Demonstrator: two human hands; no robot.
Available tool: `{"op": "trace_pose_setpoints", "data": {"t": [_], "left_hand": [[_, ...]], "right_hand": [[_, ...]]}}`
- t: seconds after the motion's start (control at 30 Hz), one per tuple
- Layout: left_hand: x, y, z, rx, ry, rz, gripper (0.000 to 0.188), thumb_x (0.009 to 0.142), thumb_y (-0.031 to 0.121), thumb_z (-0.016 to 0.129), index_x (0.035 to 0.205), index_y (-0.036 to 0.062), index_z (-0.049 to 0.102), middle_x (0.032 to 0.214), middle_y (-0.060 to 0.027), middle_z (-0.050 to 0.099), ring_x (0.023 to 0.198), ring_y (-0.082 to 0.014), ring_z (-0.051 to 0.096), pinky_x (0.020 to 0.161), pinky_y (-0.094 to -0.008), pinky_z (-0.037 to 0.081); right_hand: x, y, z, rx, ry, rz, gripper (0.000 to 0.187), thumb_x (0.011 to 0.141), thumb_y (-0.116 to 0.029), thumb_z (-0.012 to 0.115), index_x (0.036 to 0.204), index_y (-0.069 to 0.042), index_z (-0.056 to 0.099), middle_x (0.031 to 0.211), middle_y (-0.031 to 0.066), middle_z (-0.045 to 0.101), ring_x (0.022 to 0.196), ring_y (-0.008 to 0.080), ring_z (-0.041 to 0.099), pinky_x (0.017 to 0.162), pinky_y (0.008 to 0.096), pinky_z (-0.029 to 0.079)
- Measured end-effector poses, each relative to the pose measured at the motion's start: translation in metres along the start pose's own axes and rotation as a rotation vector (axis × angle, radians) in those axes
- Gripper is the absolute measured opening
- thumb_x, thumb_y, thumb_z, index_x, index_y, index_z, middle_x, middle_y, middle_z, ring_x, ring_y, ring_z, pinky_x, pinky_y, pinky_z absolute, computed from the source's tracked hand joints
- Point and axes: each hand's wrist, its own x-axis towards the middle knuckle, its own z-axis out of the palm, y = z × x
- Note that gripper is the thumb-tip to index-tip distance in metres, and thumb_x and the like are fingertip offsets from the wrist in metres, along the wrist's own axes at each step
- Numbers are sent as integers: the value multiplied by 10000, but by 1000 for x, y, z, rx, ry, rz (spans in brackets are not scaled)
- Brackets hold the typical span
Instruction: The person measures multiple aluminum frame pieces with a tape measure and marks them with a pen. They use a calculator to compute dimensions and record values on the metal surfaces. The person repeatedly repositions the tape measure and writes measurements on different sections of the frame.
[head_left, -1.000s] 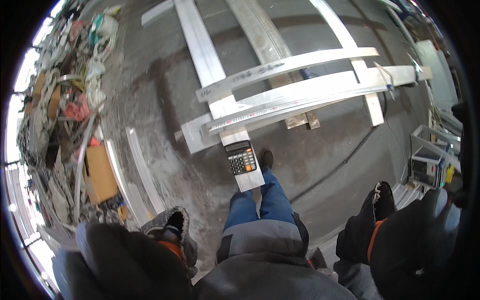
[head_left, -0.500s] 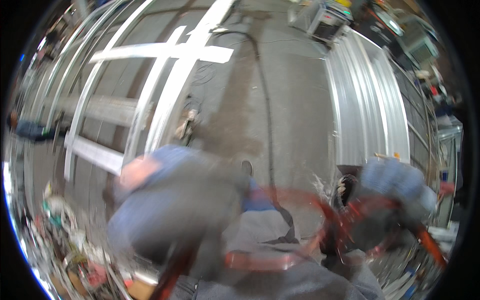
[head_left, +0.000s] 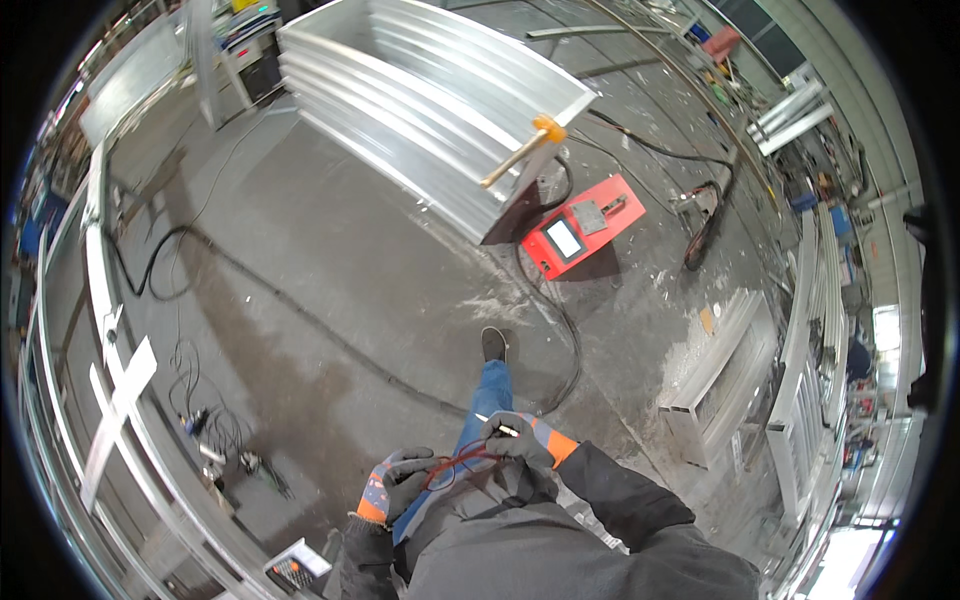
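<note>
A pair of red-framed glasses [head_left: 457, 464] stretches between my gloved hands, low in front of my body. My left hand [head_left: 393, 484], in a grey and blue glove with an orange cuff, is closed at one end of the frame. Closed at the other end is my right hand [head_left: 520, 440], in a similar glove. A thin white stick, pen-like in shape [head_left: 497, 425], also pokes out of the right hand's fingers. My dark jacket sits right behind the glasses. One shoe [head_left: 493, 344] shows on the floor ahead.
A long ribbed metal piece [head_left: 400, 110] with an orange-headed mallet [head_left: 547, 129] on it lies ahead. Beside it stands a red machine [head_left: 583, 227]. A black cable [head_left: 330, 350] crosses the floor. Metal frames line the left [head_left: 120, 390] and right [head_left: 722, 380].
The glasses, blurred and close to the camera before, are now lower and farther off, with both hands lowered too. My view has turned rightward, bringing the red machine into sight.
</note>
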Motion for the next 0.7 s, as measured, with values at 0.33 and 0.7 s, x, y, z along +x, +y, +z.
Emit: {"op": "trace_pose_setpoints", "data": {"t": [0.33,0.7], "left_hand": [[358,-40,122,-114,361,-446,407,965,64,637,1356,-52,638,1216,-141,728,994,-188,700,870,-305,581],[356,-152,173,145,345,-916,306,1023,241,648,1270,67,694,1174,-117,734,1086,-228,674,983,-373,525]], "right_hand": [[177,257,-392,-21,419,228,268,1034,-266,615,1145,-43,713,985,95,738,821,215,689,791,376,545],[386,355,-813,-553,1551,528,401,987,-61,555,1384,-12,531,1327,244,626,1219,423,620,1023,460,515]]}}
